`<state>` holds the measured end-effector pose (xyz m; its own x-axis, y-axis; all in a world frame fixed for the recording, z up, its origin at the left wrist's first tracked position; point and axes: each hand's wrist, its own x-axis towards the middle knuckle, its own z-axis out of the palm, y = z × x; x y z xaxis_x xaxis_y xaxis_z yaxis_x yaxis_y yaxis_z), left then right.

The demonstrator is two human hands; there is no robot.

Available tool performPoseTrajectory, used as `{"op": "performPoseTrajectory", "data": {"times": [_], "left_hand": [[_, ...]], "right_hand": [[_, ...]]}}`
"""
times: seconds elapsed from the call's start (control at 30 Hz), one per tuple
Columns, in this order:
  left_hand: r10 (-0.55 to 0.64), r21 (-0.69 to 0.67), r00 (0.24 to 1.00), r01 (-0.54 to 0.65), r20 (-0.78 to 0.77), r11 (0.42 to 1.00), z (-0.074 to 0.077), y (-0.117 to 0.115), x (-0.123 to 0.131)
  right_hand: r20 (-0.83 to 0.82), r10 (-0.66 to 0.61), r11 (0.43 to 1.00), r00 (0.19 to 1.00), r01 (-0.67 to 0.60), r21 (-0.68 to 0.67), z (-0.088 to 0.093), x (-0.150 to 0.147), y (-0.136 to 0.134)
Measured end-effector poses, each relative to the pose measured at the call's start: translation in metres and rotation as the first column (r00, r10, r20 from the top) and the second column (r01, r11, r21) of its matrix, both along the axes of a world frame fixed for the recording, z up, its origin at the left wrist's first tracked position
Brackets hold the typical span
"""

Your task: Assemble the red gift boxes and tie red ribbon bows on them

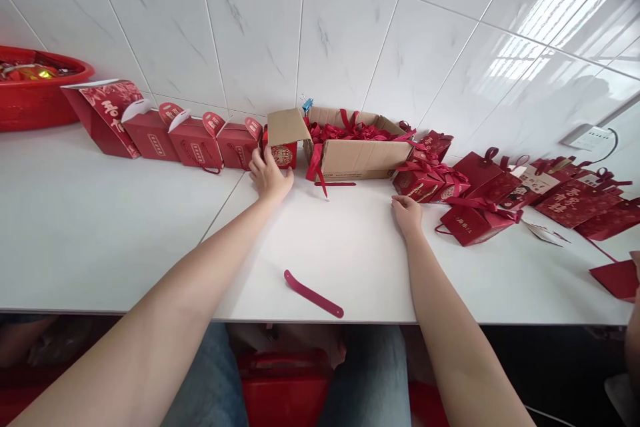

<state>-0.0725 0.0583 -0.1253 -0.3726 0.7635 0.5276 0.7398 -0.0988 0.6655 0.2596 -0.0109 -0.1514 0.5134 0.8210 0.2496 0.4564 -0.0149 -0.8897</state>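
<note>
My left hand (270, 177) reaches to the back of the table, fingers and thumb spread, against the front of a small red box with a round gold pattern (285, 156). A cardboard flap overhangs that box; whether the fingers grip it I cannot tell for certain. On the table to the right rests my right hand (407, 215), its fingers curled together with nothing visible in them. Just beyond it sit red gift boxes with ribbon bows (420, 183). A cardboard box (365, 159) full of red ribbons stands between the hands. A dark red strap (313, 294) lies near the front edge.
Red gift boxes (195, 143) line the wall at left, beside a red basin (37, 100). More red gift bags (570, 200) and a ribbon-tied box (475, 221) stand at right. Another person's hand (636, 267) shows at the far right edge near a red piece (616, 280).
</note>
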Motion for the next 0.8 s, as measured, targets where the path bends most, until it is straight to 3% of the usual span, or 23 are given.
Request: {"op": "performPoseTrajectory", "data": {"times": [0.07, 0.17, 0.4, 0.8], "left_hand": [[0.033, 0.001, 0.993, -0.033, -0.113, 0.999, 0.003, 0.003, 0.005], [-0.044, 0.009, 0.973, 0.047, -0.227, 0.999, 0.005, 0.01, 0.009], [-0.132, -0.018, 0.977, 0.131, -0.165, 0.991, 0.012, 0.033, 0.009], [-0.03, 0.038, 0.98, 0.038, -0.198, 0.999, 0.002, 0.058, 0.004]], "right_hand": [[-0.002, -0.001, 1.0, 1.0, 0.001, 0.004, 0.0, -0.001, 0.0], [-0.015, -0.009, 1.0, 1.0, 0.01, 0.014, -0.001, -0.001, 0.001], [-0.038, -0.014, 1.0, 0.999, 0.015, 0.01, -0.004, -0.001, 0.008], [0.008, 0.002, 0.999, 1.0, -0.002, -0.032, -0.001, -0.004, 0.01]]}}
